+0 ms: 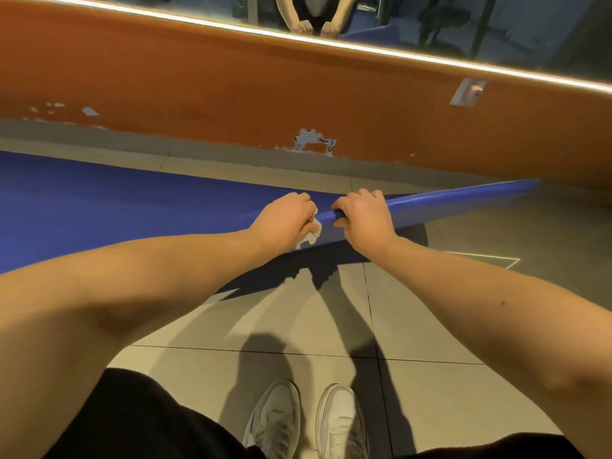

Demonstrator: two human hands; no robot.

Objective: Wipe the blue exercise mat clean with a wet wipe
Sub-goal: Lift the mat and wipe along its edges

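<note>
Blue exercise mat (pixel 99 210) lies on the tiled floor (pixel 298 323) beside the orange wall (pixel 231 94), its end curled up. Right hand (pixel 367 217) grips that curled edge; left hand (pixel 284 220) clutches the crumpled wet wipe (pixel 313 231) against it. 2 white shoes (pixel 275 422) stand nearer.

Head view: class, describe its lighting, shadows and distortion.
Head view: warm light; a glare strip runs under the mirror; several fanned arm shadows cross the floor tiles; wide-angle distortion bows the orange wall; left hand and right hand look sharp.
</note>
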